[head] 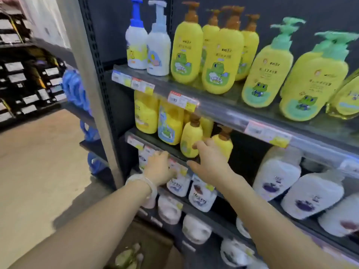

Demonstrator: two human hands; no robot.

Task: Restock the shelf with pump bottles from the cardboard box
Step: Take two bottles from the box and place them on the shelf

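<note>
Yellow bottle under our right hand, fingers spread, could topple its neighbour if nudged; left hand loose, holding nothing

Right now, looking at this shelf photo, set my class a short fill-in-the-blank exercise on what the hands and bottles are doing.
1. The right hand touches small yellow bottles with ____ pump tops.
2. The bracelet sits on the ____ wrist.
3. On the top shelf, the pump beside the dark blue pump bottle is ____ blue.
4. The large bottles right of the right hand are ____.

Missing words: brown; left; light; white
</note>
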